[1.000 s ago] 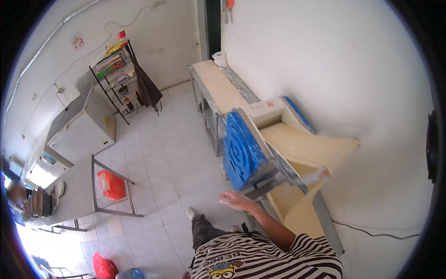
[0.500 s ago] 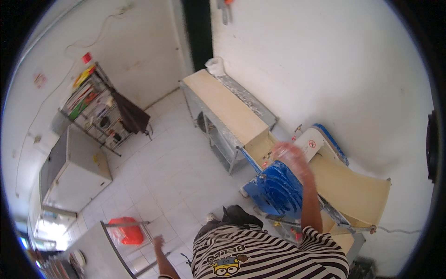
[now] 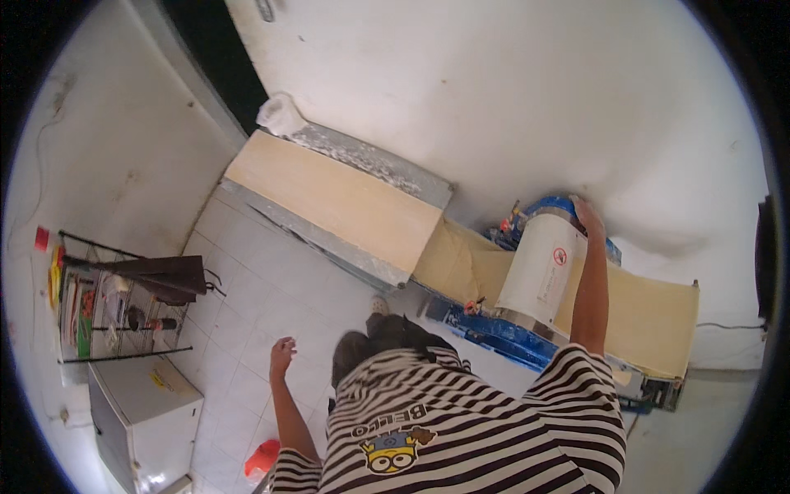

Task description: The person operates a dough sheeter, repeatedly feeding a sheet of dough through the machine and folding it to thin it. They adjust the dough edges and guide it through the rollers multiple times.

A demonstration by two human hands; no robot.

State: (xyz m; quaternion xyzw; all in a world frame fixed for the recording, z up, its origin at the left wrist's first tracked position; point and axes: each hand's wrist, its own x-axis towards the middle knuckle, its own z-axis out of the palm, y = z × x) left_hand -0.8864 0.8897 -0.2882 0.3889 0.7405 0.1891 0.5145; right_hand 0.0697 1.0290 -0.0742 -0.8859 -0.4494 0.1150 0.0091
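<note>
Right hand [image 3: 586, 216] touches the far end of the roller machine [image 3: 514, 344], right of the desk [image 3: 358, 158] (grip I cannot tell); left hand [image 3: 282, 356] is empty, half-open. Better touch only the white cover [image 3: 533, 267] from outside.

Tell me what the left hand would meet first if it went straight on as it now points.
Likely the grey table, at its near edge, below the pale sheet; but the height of the left hand is hard to judge.
</note>
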